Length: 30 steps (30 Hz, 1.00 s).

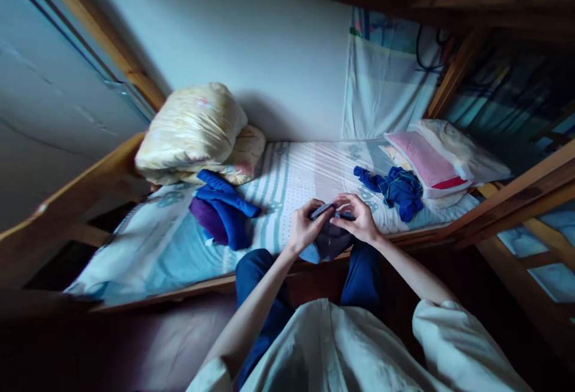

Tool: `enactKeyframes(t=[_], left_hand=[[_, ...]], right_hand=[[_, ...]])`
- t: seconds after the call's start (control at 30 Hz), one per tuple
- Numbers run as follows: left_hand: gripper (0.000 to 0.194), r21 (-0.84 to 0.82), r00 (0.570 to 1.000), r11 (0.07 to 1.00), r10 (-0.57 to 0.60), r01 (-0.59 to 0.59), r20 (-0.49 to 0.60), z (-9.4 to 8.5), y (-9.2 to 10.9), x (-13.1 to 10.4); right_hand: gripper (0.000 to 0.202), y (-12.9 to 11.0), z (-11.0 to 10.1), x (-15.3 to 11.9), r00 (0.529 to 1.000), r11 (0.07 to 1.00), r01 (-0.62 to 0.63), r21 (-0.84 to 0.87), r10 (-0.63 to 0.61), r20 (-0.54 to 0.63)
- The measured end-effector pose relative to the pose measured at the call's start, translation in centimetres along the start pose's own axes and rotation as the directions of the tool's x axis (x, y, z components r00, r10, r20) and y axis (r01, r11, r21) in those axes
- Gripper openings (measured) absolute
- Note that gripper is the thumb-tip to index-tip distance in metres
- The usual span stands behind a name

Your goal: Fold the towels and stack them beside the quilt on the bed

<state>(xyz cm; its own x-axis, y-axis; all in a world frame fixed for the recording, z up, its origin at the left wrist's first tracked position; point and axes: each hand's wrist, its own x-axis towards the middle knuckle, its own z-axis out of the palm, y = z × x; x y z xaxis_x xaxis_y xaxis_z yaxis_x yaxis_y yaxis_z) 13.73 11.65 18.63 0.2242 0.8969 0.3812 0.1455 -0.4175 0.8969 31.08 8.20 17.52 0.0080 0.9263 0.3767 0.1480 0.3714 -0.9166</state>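
My left hand (304, 224) and my right hand (358, 217) both pinch the top edge of a small dark grey garment (329, 237) with a light blue patch, held at the near edge of the bed (287, 176). The cloth hangs down between my hands, over my knees. A folded blue and purple pile of clothes (222, 212) lies on the sheet to the left. A crumpled blue garment (395, 188) lies to the right, beside the pillow.
A rolled yellow duvet (197, 131) sits at the bed's left end. A pink and white pillow (438, 161) lies at the right end. Wooden bunk rails (516, 194) frame the bed, with an upper bunk overhead and a white wall behind.
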Motion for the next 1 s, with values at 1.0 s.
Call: enactKeyframes(t=[1.0], left_hand=[[0.027,0.435,0.940,0.847,0.341,-0.305,-0.006,-13.7,8.0,1.6]], right_hand=[[0.048,-2.2,6.9,3.3,0.981,0.998,-0.065,-0.014,0.067,0.180]])
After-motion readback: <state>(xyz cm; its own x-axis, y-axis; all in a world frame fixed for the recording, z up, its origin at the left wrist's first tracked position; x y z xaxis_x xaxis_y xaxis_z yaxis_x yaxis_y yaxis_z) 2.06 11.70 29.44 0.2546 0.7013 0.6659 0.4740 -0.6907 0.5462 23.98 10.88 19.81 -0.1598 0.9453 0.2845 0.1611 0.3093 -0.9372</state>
